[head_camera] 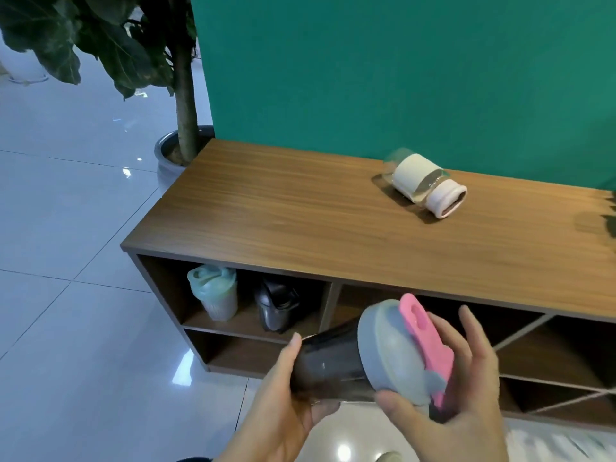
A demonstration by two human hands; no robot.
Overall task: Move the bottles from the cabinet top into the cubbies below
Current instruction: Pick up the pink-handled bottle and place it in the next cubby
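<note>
I hold a dark see-through shaker bottle with a grey lid and pink flip cap, tipped on its side in front of the cabinet's cubbies. My left hand cups the dark body from below. My right hand wraps the lid end. On the wooden cabinet top a clear glass bottle with a cream sleeve and pale pink cap lies on its side near the green wall. In the upper left cubby stand a pale green shaker bottle and a black bottle.
A potted plant with big leaves stands at the cabinet's left end. Glossy white floor tiles spread to the left and front. A diagonal-shelved cubby is at the right. The lower left cubby looks empty.
</note>
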